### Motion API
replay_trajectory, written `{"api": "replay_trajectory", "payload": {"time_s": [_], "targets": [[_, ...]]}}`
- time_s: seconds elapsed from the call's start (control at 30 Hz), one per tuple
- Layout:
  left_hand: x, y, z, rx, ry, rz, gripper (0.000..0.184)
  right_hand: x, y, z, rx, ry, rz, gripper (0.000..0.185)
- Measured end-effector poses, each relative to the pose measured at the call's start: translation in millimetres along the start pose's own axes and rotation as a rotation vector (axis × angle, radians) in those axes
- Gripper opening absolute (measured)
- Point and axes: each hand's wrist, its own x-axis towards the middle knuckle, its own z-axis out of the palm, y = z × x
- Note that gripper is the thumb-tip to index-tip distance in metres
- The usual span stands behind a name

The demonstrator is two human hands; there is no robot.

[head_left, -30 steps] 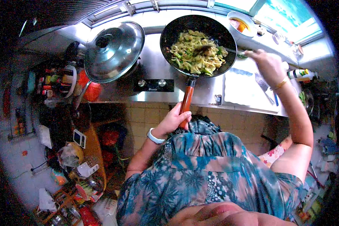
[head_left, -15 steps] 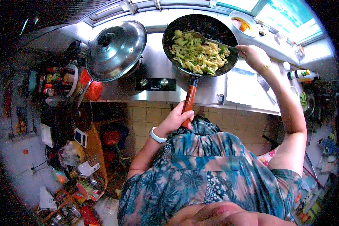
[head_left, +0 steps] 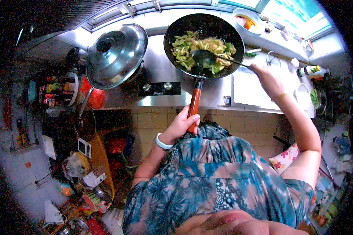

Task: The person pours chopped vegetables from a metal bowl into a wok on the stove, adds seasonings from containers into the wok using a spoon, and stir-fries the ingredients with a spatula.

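My left hand (head_left: 185,122) is wrapped round the red-brown handle (head_left: 194,102) of a black wok (head_left: 237,43). Chopped pale-green vegetables (head_left: 184,49) lie in the wok. To the right of the wok, my right hand (head_left: 267,78) is closed on the end of a long-handled ladle (head_left: 204,57). The ladle's dark bowl rests among the vegetables near the middle of the wok, and its shaft crosses the right rim.
A domed metal lid (head_left: 117,55) covers a pan left of the wok. Stove knobs (head_left: 168,86) are at the counter's front. A white bowl (head_left: 248,21) stands behind, and a white board (head_left: 251,92) and bottles (head_left: 309,71) lie to the right.
My right hand has moved down and slightly right, and the ladle's bowl has come from the wok's upper left toward its middle. The vegetables have shifted. My left hand still grips the handle.
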Motion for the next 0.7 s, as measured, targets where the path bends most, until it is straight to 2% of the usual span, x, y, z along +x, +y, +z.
{"api": "replay_trajectory", "payload": {"time_s": [0.03, 0.07, 0.13, 0.2, 0.3, 0.37, 0.47, 0.5, 0.6, 0.7], "targets": [[1.1, -0.5, -1.0, -0.002, 0.006, 0.001, 0.036, 9.8, 2.1, -9.4, 0.053, -0.077, 0.048, 0.023], [2.1, -0.6, -1.8, 0.0, 0.008, 0.003, 0.036, 11.8, 14.0, -8.1, 0.187, -0.002, 0.05, 0.022], [2.1, -1.7, -3.2, -0.018, -0.01, 0.011, 0.036, 31.7, 42.9, -32.4, 0.071, -0.095, 0.021, 0.022], [0.7, 1.5, -1.3, -0.017, 0.0, 0.005, 0.036, 57.2, 68.1, -62.6, 0.096, -0.287, 0.092, 0.021], [1.1, 2.3, 0.0, -0.015, 0.0, 0.004, 0.035, 105.7, 101.5, -71.5, -0.011, -0.232, -0.096, 0.018], [0.6, 1.8, 0.1, -0.014, -0.001, 0.006, 0.035, 138.1, 96.2, -74.3, -0.194, -0.268, 0.022, 0.017], [1.6, 6.4, 1.8, -0.021, -0.004, 0.018, 0.034, 147.5, 38.6, -108.1, 0.054, -0.261, 0.122, 0.02], [1.8, 8.4, 3.0, -0.02, 0.001, 0.011, 0.033, 178.9, 51.0, -78.3, -0.078, -0.459, 0.118, 0.021], [7.2, 9.1, 6.7, -0.019, 0.017, -0.01, 0.031, 195.2, 43.8, -70.2, -0.33, -0.668, -0.029, 0.031], [9.8, 7.7, 5.5, -0.022, 0.016, 0.002, 0.031, 194.7, 29.1, -89.7, -0.319, -0.642, -0.057, 0.034]]}}
